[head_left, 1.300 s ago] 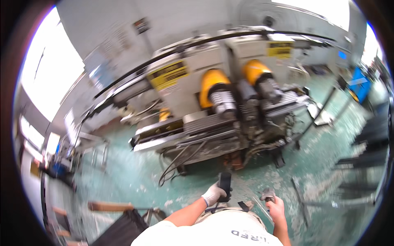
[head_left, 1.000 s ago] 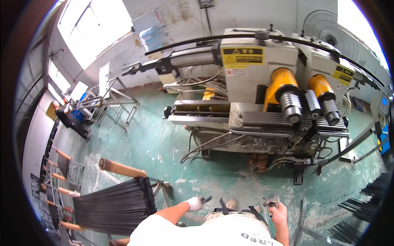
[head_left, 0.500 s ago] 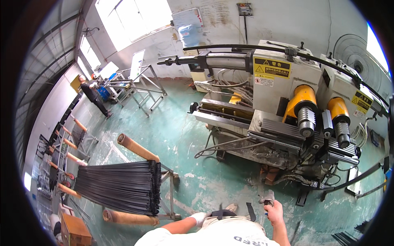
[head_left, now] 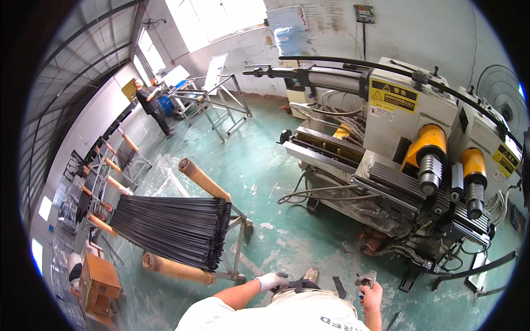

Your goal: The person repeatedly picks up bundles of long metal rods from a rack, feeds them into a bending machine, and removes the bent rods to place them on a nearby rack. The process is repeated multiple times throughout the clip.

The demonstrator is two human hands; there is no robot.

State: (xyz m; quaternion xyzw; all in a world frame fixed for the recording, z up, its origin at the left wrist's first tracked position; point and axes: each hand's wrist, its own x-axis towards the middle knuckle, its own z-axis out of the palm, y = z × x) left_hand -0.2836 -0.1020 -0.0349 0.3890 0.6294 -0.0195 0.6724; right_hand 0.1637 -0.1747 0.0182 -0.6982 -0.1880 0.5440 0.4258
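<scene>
My left hand (head_left: 271,281), in a white glove with greyish fingertips, is at the left of my waist, beside a dark strap (head_left: 301,284). Its fingers look loosely stretched, and I see nothing held in them. My bare right hand (head_left: 372,295) is raised at the right of my waist, closed round what looks like a crumpled grey work glove (head_left: 366,277). A small blue and orange piece shows at the same grip; its kind is unclear.
Long black strips (head_left: 171,229) lie bundled on a metal rack with padded brown posts (head_left: 204,179). A large machine (head_left: 395,116) with yellow-orange cylinders stands at right. A wooden cabinet (head_left: 102,281) is at lower left. Another person (head_left: 152,105) stands by a far workbench.
My view has shifted, so the rack and machine sit further right and lower. My left hand has come up from beside my waist and shows more fully. My right hand keeps its hold.
</scene>
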